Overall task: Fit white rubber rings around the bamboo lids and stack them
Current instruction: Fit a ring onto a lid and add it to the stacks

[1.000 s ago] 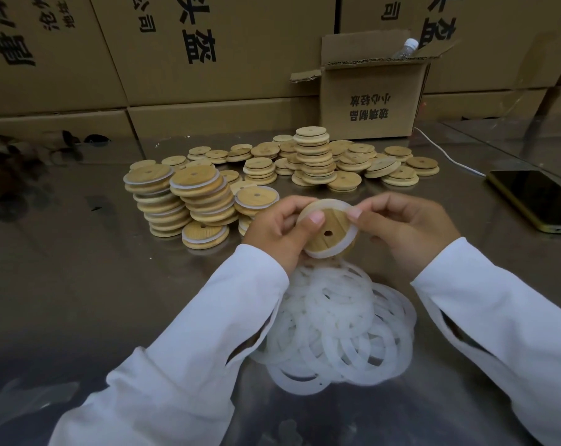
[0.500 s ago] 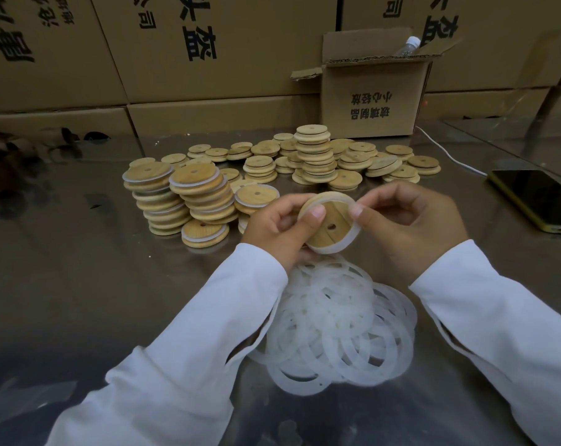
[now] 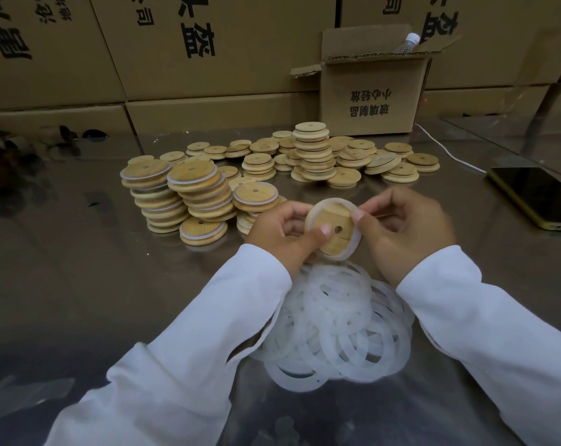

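lid rotated; bottle inside open box

Packing or assembly workshop, warehouse-like. The back is walled by large stacked cardboard cartons printed with black characters. A smaller open carton stands on the bench. The worktop is reflective sheet metal. Bulk stock lies on it: dozens of identical bamboo lids in stacks and a heap of loose white rubber rings.
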`<state>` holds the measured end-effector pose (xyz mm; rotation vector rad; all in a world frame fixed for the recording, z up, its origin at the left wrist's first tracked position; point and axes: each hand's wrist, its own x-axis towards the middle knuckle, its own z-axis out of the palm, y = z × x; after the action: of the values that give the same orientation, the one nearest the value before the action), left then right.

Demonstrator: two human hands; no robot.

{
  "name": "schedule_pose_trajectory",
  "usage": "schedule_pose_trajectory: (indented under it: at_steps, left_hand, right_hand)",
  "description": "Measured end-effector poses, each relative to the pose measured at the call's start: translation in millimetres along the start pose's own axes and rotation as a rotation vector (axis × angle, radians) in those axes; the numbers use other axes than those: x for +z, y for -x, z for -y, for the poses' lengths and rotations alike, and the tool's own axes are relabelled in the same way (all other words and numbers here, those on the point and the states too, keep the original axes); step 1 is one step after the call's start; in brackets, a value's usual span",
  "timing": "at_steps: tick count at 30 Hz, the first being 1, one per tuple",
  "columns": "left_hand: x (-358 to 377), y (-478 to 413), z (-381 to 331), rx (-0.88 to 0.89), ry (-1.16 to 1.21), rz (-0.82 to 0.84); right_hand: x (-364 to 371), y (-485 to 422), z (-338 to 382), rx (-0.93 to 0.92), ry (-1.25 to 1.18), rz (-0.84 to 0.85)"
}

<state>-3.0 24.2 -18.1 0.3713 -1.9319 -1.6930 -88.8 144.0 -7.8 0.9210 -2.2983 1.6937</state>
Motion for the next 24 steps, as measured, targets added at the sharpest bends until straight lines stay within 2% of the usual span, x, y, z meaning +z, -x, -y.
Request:
schedule_pose_trajectory:
  at_steps: [8,12,17,24]
  left_hand:
    - [-3,-1,-1,0.085,-0.126,0.013]
    - [-6,-2,-2,0.11,-0.134,0.045]
    - [-7,-2,-5,0.074,-0.035,0.056]
    - [-7,-2,-9,0.103,-0.078,0.088]
  right_hand:
    - [1,1,3,0.005,-0.007,0.107]
    - [0,-1,4,0.056,-0.052,0.127]
    - [-3,-4,7,0.164,-0.161,0.165]
    - [-5,-8,6,0.299,-0.265,0.2]
